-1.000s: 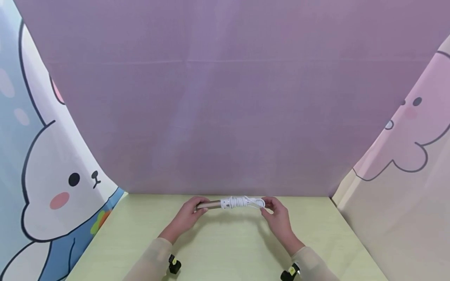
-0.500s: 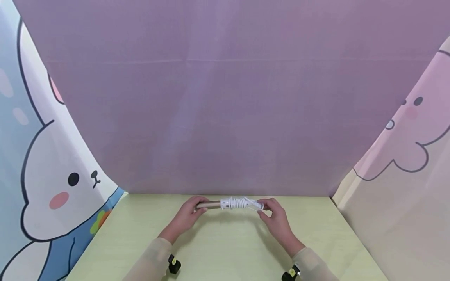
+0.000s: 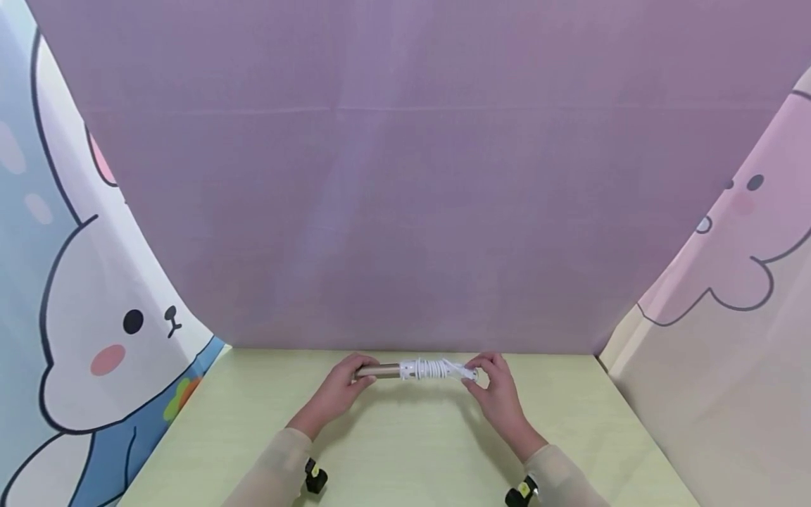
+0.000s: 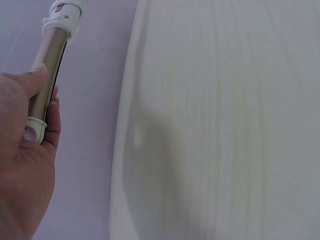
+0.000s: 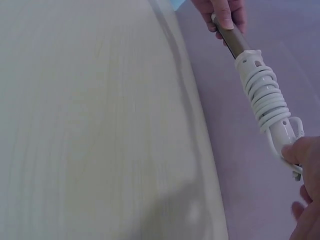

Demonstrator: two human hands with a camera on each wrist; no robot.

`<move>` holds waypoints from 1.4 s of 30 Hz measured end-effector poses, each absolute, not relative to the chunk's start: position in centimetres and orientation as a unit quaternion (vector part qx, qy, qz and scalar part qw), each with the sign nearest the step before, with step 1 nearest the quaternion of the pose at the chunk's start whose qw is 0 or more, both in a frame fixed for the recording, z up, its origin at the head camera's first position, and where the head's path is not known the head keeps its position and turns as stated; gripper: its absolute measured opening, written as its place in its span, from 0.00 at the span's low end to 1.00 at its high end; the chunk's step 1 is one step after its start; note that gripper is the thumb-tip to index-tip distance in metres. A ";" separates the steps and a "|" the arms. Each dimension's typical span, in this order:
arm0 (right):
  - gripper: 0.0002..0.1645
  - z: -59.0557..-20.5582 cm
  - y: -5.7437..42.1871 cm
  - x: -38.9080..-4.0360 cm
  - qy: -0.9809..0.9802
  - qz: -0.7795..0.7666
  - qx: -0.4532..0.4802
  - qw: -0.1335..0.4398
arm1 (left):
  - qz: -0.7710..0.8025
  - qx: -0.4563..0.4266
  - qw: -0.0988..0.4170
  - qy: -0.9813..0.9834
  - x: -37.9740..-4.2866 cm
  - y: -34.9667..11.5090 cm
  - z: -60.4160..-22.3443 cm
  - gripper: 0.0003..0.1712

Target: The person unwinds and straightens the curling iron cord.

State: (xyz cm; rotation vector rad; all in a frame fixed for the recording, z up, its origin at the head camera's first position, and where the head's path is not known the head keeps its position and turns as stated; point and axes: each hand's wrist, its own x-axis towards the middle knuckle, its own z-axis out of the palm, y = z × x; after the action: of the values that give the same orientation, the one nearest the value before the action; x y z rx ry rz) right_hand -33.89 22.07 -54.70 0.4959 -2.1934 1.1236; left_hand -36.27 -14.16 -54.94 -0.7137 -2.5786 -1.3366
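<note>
A curling iron (image 3: pixel 384 371) with a gold barrel and a white handle lies level between the two hands, just above the table. Its white cord (image 3: pixel 434 369) is wound round the handle in several turns. My left hand (image 3: pixel 338 389) grips the barrel end, thumb along the near side; a white tip (image 4: pixel 36 129) pokes out below the thumb in the left wrist view. At the handle's other end, my right hand (image 3: pixel 499 396) pinches the white handle (image 5: pixel 284 134) and a loop of cord between thumb and fingers. The fingertips behind the handle are partly hidden.
Below the hands spreads a pale yellow-green table (image 3: pixel 405 451) with faint wood grain. A purple cloth (image 3: pixel 405 211) rises just behind its back edge. Printed curtains hang at the left (image 3: pixel 95 338) and right (image 3: pixel 747 296). Black wrist camera mounts (image 3: pixel 315 477) sit by both sleeves.
The cord loop that stuck out at the right end now lies against the handle. My right hand has shifted slightly left along it; the left hand keeps its hold with little movement.
</note>
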 end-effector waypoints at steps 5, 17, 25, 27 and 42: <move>0.21 -54.4 22.1 -34.1 -0.833 0.379 0.231 0.331 | -0.433 -0.247 0.071 -0.864 -36.2 -14.2 -54.9 0.16; 0.17 -53.4 21.8 -34.0 -0.846 0.404 0.236 0.256 | -0.420 -0.252 0.036 -0.871 -35.9 -14.0 -55.0 0.16; 0.16 -53.1 22.2 -34.3 -0.840 0.419 0.235 0.252 | -0.432 -0.250 0.028 -0.866 -35.7 -14.4 -55.1 0.17; 0.16 -53.1 22.4 -34.4 -0.838 0.431 0.231 0.242 | -0.438 -0.251 0.024 -0.863 -35.7 -14.6 -55.3 0.17; 0.14 -52.7 23.9 -36.0 -0.825 0.515 0.156 0.172 | -0.471 -0.228 0.025 -0.852 -35.5 -14.7 -55.5 0.16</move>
State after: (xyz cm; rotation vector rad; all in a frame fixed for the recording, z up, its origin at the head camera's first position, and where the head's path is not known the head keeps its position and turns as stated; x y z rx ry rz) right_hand -35.99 23.91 -52.72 0.4437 -2.3433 1.4608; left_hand -35.45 -14.73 -55.46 -0.7049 -2.6341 -1.4555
